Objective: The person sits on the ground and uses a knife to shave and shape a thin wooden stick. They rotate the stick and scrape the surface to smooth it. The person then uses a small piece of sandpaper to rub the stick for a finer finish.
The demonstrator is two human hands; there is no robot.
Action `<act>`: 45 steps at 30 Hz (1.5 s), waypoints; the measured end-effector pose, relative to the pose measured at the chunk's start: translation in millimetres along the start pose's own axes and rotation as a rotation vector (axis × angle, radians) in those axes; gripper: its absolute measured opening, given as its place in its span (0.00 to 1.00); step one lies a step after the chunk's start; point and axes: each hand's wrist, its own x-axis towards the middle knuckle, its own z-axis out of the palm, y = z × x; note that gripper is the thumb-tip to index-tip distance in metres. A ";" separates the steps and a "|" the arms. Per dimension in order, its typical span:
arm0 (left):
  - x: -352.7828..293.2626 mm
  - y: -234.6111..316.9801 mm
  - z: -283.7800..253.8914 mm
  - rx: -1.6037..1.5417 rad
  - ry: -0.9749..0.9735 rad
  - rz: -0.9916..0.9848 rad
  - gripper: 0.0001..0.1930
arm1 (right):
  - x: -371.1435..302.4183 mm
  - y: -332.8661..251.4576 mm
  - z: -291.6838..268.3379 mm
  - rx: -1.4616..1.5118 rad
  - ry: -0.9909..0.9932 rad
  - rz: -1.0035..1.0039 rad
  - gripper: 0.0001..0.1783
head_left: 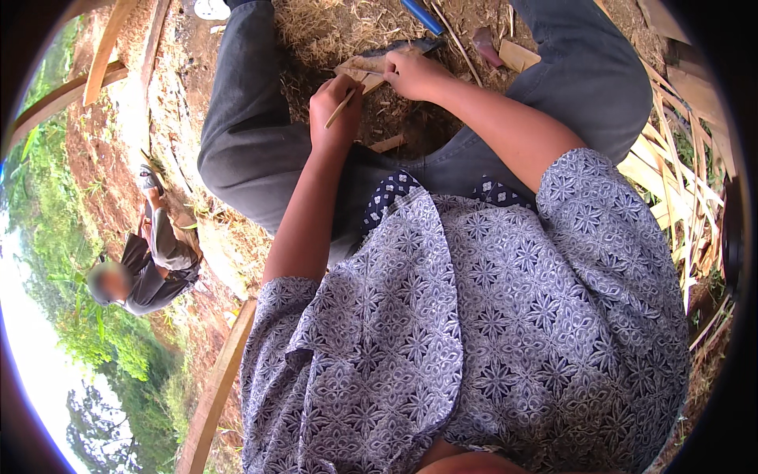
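Note:
Both my hands are together low over the ground between my bent knees. My left hand point(335, 109) is closed round a thin pale wooden strip point(339, 108), one end of which sticks out from the fist toward me. Just right of it, my right hand point(414, 74) has its fingers curled in at the far part of the work; what they grip, if anything, is hidden. Beyond and between the hands lies a flat light-brown piece of wood point(362, 65). A dark, ragged-edged thing point(427, 45) shows behind my right hand; its kind is unclear.
A blue tube-shaped object point(422, 16), a thin stick point(458, 43), a reddish-brown piece point(486, 47) and a wood block point(518, 57) lie beyond my right hand. Long split strips point(671, 186) pile up at the right. Leftward are wooden poles point(217, 395) and a seated person point(154, 257).

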 end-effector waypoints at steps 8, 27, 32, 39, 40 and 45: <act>0.1 1.6 -0.7 -0.030 -0.002 0.023 0.05 | -5.4 -10.1 3.0 0.067 -0.059 0.054 0.12; 0.5 5.1 -4.8 0.004 -0.039 -0.019 0.04 | -4.7 -8.2 -1.9 0.043 -0.058 0.106 0.13; -0.1 -3.1 -0.9 0.009 -0.033 0.028 0.04 | -9.7 -14.0 -7.0 0.135 -0.043 0.082 0.13; -1.8 0.0 -0.9 -0.018 -0.039 0.022 0.05 | -20.0 -34.2 -25.6 -0.005 -0.111 0.075 0.13; -2.5 -0.4 -1.5 -0.026 -0.041 0.027 0.05 | -16.7 -28.8 -20.1 -0.015 -0.102 0.080 0.13; -0.7 -0.3 -1.4 -0.022 -0.061 0.008 0.04 | -6.8 -7.0 -5.8 -0.006 -0.032 0.077 0.14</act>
